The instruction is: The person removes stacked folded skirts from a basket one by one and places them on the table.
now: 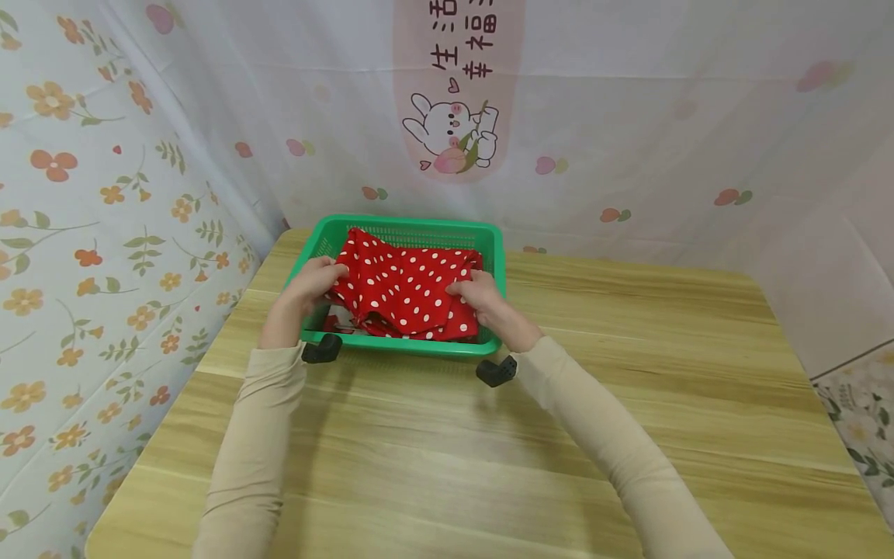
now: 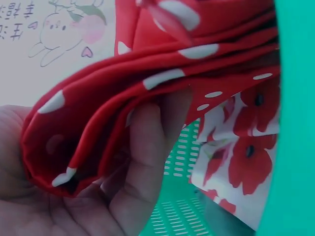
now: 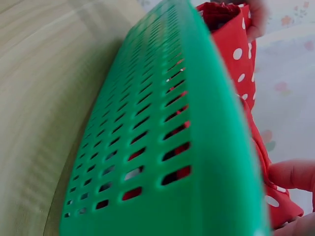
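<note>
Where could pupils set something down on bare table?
The table is bare right of the green basket, past the right sleeve, and between that and the left sleeve. Crowded: the basket, with dotted cloth, left hand and right hand.

Left hand (image 1: 314, 279) sat left of centre, right hand (image 1: 480, 293) near centre, both pinching; arms (image 1: 251, 442) ran up from bottom edge.
</note>
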`<action>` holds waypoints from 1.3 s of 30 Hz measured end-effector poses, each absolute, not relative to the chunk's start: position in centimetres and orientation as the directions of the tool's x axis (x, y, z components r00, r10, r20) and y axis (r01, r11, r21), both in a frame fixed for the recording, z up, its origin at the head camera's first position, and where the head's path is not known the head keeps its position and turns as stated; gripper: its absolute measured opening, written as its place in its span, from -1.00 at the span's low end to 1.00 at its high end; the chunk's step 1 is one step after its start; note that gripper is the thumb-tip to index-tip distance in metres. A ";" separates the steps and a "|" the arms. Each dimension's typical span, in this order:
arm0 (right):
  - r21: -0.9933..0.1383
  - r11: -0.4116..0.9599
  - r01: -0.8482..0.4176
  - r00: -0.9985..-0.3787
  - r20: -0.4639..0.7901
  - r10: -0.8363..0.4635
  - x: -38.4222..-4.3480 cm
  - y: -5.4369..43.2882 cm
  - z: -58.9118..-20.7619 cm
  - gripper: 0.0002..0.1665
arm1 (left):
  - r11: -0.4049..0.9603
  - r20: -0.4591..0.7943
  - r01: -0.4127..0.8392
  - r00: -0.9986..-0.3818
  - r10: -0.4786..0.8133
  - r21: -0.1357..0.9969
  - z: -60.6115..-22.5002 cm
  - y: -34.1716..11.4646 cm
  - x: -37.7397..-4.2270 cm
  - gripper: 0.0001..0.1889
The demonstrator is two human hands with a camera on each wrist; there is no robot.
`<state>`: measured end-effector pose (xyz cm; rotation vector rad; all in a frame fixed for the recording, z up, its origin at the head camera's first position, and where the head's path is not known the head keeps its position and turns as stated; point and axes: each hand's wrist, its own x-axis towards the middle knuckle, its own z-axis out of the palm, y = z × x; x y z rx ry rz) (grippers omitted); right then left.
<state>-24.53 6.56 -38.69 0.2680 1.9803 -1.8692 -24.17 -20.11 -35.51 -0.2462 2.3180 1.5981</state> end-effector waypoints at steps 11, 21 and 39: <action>-0.921 0.002 0.389 -0.906 -0.383 -0.180 -24.3 7.7 -36.7 -0.44 | 0.248 -0.298 -0.276 -0.953 0.057 0.929 -33.6 -20.0 -23.3 -0.87; -0.920 -0.057 0.388 -0.902 -0.367 -0.227 -23.5 9.4 -34.7 -0.42 | 0.163 -0.247 -0.233 -0.967 0.070 0.959 -31.4 -19.3 -22.2 -0.89; -0.931 -0.071 0.357 -0.910 -0.330 -0.252 -23.3 9.9 -33.7 -0.44 | 0.133 -0.206 -0.197 -0.976 0.064 0.971 -30.4 -19.2 -21.6 -0.86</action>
